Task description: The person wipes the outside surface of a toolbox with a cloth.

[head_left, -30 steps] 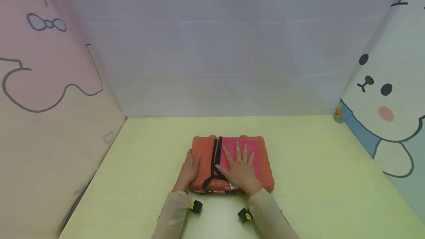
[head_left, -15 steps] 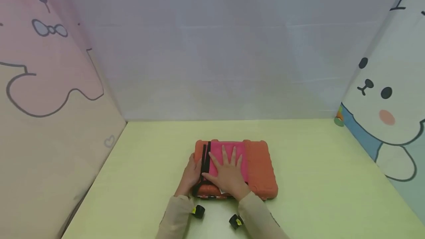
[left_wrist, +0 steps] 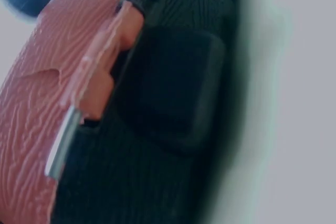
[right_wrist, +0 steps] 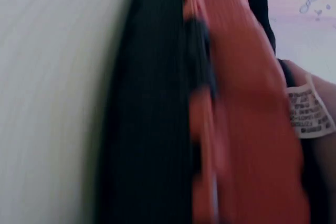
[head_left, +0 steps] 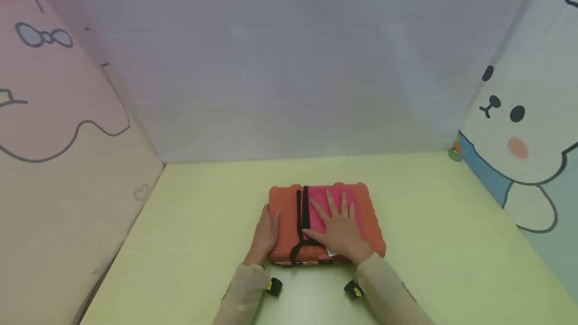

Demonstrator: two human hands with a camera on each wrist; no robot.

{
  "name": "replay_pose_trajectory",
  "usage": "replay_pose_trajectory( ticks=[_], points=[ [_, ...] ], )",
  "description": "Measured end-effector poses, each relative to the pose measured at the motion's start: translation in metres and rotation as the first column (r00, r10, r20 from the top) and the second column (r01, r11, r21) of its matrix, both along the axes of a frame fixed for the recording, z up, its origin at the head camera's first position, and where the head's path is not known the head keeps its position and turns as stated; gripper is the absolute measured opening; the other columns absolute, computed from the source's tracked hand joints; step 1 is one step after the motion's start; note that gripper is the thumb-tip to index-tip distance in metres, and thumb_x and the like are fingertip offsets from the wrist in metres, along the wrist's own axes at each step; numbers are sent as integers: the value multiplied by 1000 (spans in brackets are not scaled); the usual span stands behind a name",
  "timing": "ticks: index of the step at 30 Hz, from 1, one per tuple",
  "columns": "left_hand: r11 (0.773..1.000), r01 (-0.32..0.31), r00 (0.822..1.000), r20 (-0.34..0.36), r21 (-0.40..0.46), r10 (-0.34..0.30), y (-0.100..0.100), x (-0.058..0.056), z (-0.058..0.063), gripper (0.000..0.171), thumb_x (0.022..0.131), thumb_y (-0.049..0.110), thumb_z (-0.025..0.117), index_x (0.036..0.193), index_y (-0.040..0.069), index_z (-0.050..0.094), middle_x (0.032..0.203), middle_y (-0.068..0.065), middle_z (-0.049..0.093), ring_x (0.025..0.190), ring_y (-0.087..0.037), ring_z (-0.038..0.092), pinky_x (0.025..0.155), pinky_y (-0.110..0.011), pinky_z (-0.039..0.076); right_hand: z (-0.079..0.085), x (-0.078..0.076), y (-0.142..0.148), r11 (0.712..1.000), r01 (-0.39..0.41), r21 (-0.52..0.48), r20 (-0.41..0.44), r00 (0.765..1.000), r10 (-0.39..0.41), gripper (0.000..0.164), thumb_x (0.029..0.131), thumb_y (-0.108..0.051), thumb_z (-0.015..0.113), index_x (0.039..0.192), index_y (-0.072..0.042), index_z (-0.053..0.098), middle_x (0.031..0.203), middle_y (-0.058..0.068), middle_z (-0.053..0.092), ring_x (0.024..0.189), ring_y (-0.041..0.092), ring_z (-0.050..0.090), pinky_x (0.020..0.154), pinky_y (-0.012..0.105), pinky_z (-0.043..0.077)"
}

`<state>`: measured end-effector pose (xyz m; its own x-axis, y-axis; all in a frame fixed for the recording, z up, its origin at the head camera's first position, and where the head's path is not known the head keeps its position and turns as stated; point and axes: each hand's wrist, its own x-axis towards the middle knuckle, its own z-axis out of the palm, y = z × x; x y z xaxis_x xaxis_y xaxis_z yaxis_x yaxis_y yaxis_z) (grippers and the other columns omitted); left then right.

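An orange-red hard plastic case [head_left: 285,224] with a black lower half lies on the pale table. My left hand [head_left: 264,232] holds its left side, thumb over the top edge. On the lid lies a flat piece of pink fabric [head_left: 318,195] with black bands. My right hand [head_left: 341,230] presses flat on this fabric with its fingers spread. Up close in the left wrist view are the ridged lid [left_wrist: 31,129], a metal pin and a black latch-like block. The right wrist view has the fabric's white printed label [right_wrist: 307,109] at the right.
Around the case is a yellowish table [head_left: 442,245]. A plain pale curtain [head_left: 289,64] hangs along the back, with cartoon-printed panels at left and right. A small black device [head_left: 274,287] sits at the left wrist, and another black device [head_left: 353,290] at the right.
My right hand and the pink fabric slid left across the lid, then back right to about where they were. The case has shifted slightly right; my left hand stays at its left side.
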<state>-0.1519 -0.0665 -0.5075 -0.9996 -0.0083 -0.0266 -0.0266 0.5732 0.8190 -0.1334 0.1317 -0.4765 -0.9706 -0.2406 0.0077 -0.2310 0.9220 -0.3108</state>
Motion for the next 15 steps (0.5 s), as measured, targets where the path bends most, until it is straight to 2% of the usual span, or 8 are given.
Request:
replay_pose_trajectory(
  ticks=[8, 11, 15],
  points=[
    [999, 6, 998, 62, 47, -9, 4, -3, -2, 56, 100, 29, 35, 142, -4, 19, 136, -26, 41, 121, -36, 45, 100, -52, 35, 3, 4, 53, 996, 76, 41, -13, 997, -75, 83, 79, -67, 50, 146, -24, 26, 154, 18, 10, 133, 57, -3, 101, 72, 2],
    [998, -10, 997, 83, 62, 5, 4, -3, -1, 58, 100, 30, 35, 143, -4, 17, 138, -26, 38, 121, -37, 44, 100, -52, 35, 4, 4, 54, 996, 84, 40, 0, 996, -84, 85, 78, -68, 50, 146, -23, 26, 153, 20, 9, 132, 59, -3, 96, 76, 1],
    [997, -33, 994, 106, 72, 25, 2, -4, -1, 59, 99, 31, 35, 144, -3, 16, 140, -26, 36, 122, -37, 43, 100, -53, 34, 4, 2, 40, 996, 70, 48, 32, 997, -71, 89, 77, -71, 48, 147, -23, 22, 153, 21, 6, 132, 59, -5, 95, 77, 0]
  ],
)
